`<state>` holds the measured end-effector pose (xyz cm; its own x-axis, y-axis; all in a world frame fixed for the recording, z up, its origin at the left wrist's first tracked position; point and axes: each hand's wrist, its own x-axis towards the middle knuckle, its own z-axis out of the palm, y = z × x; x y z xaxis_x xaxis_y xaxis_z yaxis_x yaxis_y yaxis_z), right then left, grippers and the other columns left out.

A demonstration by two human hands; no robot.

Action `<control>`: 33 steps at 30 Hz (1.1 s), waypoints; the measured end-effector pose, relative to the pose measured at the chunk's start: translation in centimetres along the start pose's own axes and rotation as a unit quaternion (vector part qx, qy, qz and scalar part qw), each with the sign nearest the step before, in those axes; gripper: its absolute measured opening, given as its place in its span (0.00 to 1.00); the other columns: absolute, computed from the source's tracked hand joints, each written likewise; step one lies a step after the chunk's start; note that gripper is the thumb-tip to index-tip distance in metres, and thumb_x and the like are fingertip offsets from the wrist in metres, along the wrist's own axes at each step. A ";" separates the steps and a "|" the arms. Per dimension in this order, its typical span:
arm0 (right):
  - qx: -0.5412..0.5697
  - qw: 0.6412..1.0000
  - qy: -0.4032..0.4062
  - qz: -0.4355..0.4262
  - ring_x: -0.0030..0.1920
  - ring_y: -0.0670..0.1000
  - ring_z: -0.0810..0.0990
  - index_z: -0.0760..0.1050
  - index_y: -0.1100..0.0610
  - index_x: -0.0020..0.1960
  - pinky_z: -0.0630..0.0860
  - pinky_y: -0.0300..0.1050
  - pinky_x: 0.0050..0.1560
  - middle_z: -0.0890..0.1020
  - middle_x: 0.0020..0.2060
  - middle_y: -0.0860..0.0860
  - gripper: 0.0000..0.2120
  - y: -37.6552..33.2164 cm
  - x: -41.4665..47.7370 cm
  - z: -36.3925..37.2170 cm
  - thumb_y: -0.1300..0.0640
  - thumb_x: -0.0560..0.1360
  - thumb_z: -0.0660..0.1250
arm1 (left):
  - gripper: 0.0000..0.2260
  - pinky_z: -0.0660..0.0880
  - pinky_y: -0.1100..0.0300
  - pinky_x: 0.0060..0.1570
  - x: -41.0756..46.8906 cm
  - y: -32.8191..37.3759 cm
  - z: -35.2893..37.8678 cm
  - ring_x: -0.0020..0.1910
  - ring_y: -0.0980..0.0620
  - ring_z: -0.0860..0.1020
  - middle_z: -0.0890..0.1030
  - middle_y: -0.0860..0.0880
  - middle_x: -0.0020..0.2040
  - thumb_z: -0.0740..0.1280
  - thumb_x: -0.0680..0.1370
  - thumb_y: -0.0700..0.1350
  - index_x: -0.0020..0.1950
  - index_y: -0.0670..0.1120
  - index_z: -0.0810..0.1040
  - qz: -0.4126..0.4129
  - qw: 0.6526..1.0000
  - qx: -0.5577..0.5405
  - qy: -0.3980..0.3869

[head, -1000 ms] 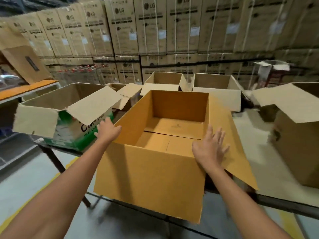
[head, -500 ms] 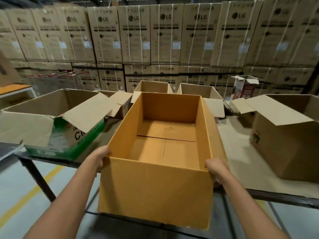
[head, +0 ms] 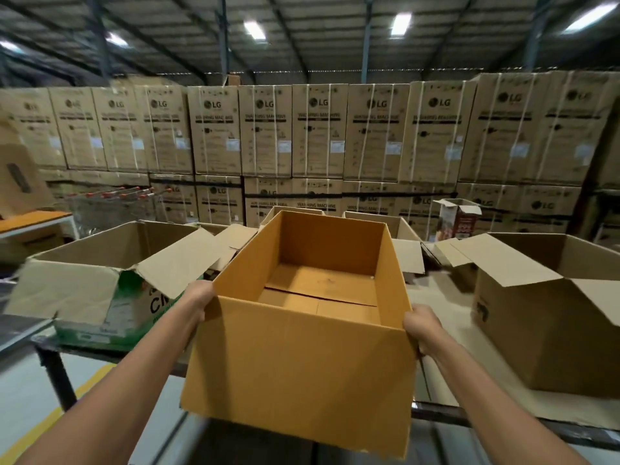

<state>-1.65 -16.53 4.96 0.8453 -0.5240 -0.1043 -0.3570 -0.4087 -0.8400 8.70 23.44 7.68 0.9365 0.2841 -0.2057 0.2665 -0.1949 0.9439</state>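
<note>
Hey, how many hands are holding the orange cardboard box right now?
2. The left hand grips the orange cardboard box at its near left corner, and the right hand grips it at its near right corner. No other hand is in view.

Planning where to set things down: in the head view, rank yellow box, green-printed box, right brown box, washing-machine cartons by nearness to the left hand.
1. Yellow box, held by the left hand.
2. Green-printed box, just left.
3. Brown box, far right.
4. Washing-machine cartons, back wall.
</note>
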 end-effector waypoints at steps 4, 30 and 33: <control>-0.013 0.999 0.023 -0.021 0.49 0.59 0.81 0.73 0.61 0.55 0.82 0.60 0.50 0.80 0.50 0.59 0.07 -5.1 0.2 -1.8 0.57 0.81 0.62 | 0.11 0.77 0.50 0.56 0.5 2.9 -0.8 0.56 0.39 0.79 0.81 0.38 0.56 0.65 0.82 0.43 0.59 0.37 0.79 0.018 0.999 -0.031 -0.008; -0.367 0.928 0.053 -0.033 0.73 0.67 0.64 0.74 0.52 0.68 0.63 0.73 0.70 0.66 0.75 0.61 0.29 1.5 -1.9 5.2 0.33 0.79 0.56 | 0.40 0.56 0.29 0.71 5.1 -8.9 3.7 0.77 0.28 0.53 0.42 0.37 0.81 0.50 0.77 0.73 0.82 0.50 0.48 0.064 0.935 0.349 -0.004; -0.420 0.897 -0.083 -0.111 0.79 0.66 0.46 0.64 0.44 0.76 0.55 0.78 0.70 0.47 0.81 0.55 0.40 0.1 -2.9 6.3 0.27 0.70 0.66 | 0.49 0.50 0.25 0.68 4.6 -9.1 3.9 0.78 0.31 0.44 0.37 0.45 0.81 0.51 0.65 0.84 0.81 0.61 0.50 0.235 0.842 0.485 -0.015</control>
<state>-1.59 -10.38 1.86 0.9553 -0.2700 -0.1201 -0.2870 -0.9446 -0.1590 11.49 22.90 -2.87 0.9920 -0.0594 0.1117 -0.0880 -0.9583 0.2718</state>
